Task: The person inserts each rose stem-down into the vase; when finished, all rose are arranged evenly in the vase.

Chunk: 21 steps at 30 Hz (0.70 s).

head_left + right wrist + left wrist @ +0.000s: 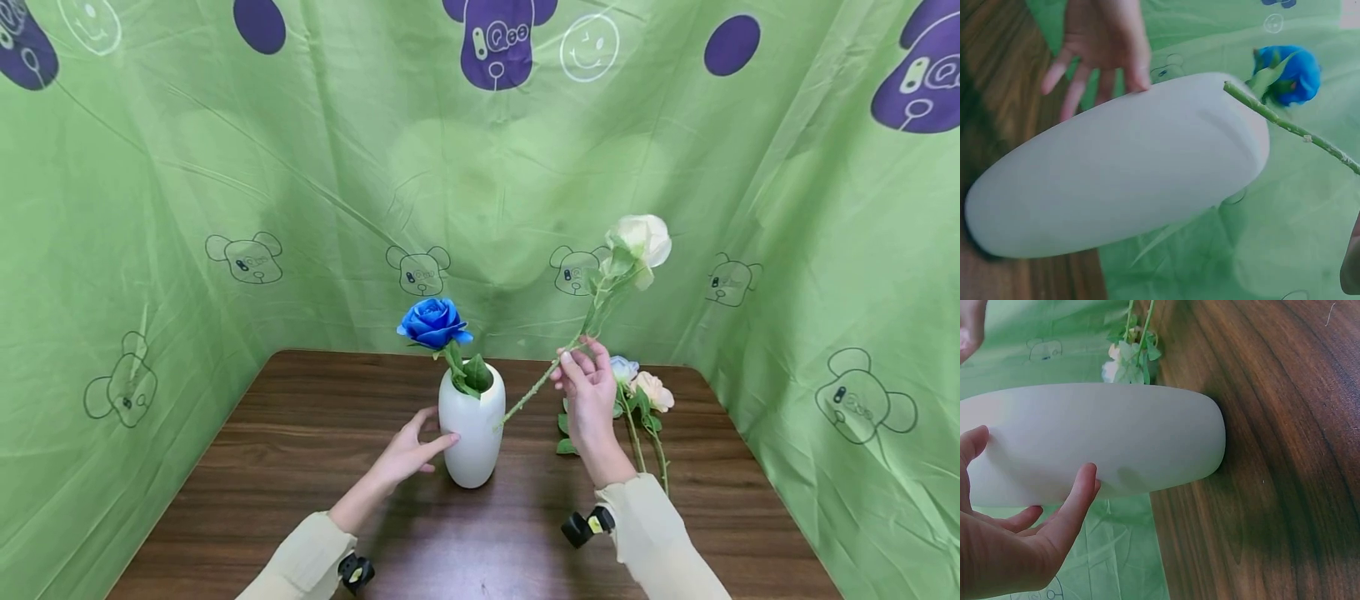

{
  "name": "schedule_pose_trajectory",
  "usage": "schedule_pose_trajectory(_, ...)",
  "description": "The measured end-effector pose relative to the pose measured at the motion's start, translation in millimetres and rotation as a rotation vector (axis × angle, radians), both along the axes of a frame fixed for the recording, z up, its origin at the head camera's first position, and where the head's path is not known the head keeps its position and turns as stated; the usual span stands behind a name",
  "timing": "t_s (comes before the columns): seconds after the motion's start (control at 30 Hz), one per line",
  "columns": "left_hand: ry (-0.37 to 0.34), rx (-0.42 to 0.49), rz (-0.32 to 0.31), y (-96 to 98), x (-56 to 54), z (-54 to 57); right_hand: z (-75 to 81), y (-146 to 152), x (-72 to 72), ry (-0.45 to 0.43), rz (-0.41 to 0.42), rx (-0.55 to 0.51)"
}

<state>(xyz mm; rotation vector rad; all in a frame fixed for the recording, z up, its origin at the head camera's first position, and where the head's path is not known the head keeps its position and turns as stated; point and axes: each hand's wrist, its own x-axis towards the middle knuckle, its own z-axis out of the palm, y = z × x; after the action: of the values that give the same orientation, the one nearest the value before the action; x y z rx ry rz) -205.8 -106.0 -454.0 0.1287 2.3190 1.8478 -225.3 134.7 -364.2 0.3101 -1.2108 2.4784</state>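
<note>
A white vase (471, 433) stands upright on the table with a blue rose (434, 323) in its mouth, leaning left. My left hand (411, 450) is at the vase's left side, thumb tip at its front and the other fingers spread loosely. My right hand (591, 392) pinches the stem of a white rose (642, 242) between thumb and fingers. That rose tilts up to the right, its cut stem end (1238, 94) overlapping the vase's upper side in the right wrist view. Only a bit of the right hand shows at that view's edge.
A pale blue rose (623, 368) and a peach rose (654, 392) lie on the wooden table (315, 425), right of the vase, partly behind my right hand and forearm. Green printed cloth (337, 167) hangs behind the table and along both sides.
</note>
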Motion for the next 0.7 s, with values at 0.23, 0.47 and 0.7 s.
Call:
schedule_pose_trajectory(0.23,-0.001,0.0,-0.004,-0.1,-0.3,0.0,21.5,-8,-8.6,0.028,-0.059,-0.013)
schedule_pose_trajectory(0.47,-0.006,-0.003,0.004,0.6,-0.2,1.3,34.2,-15,-22.3,0.102,-0.116,0.029)
schedule_pose_trajectory(0.7,-0.012,-0.004,0.01,0.7,-0.1,1.2,28.5,-29,-30.5,0.159,-0.124,0.161)
